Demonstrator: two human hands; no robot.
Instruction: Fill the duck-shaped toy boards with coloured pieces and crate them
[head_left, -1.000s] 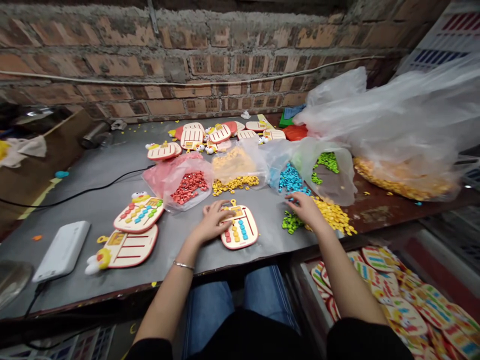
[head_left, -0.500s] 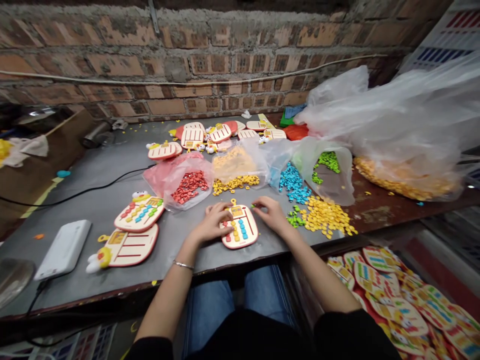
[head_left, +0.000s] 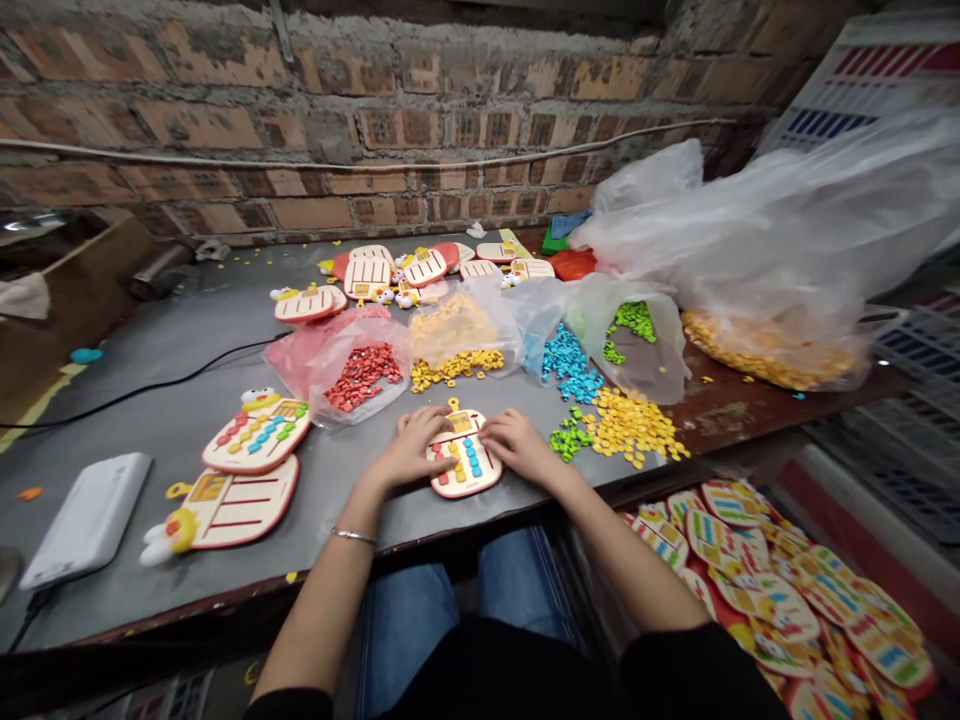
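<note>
A cream toy board (head_left: 469, 483) with a red rim lies flat on the table in front of me. Red, yellow and blue beads (head_left: 472, 458) fill rows in its slots. My left hand (head_left: 415, 447) grips the board's left side, thumb reaching over its face. At the upper right of the board, the fingers of my right hand (head_left: 517, 446) are pinched together; the green bead seen in them earlier is now hidden by the fingertips. Loose green beads (head_left: 571, 436) and a pile of yellow beads (head_left: 636, 428) lie right of that hand.
Open bags hold red beads (head_left: 364, 376), yellow beads (head_left: 457, 368), blue beads (head_left: 570, 362) and green beads (head_left: 634, 320). Left are a filled board (head_left: 255, 437), a bare-slotted board (head_left: 247, 505) and a white power bank (head_left: 86, 520). Several finished boards (head_left: 772, 590) are heaped low on the right.
My right hand has moved in from beside the board, carrying a green bead to its upper right. My left hand stays on the board. The view has shifted slightly.
</note>
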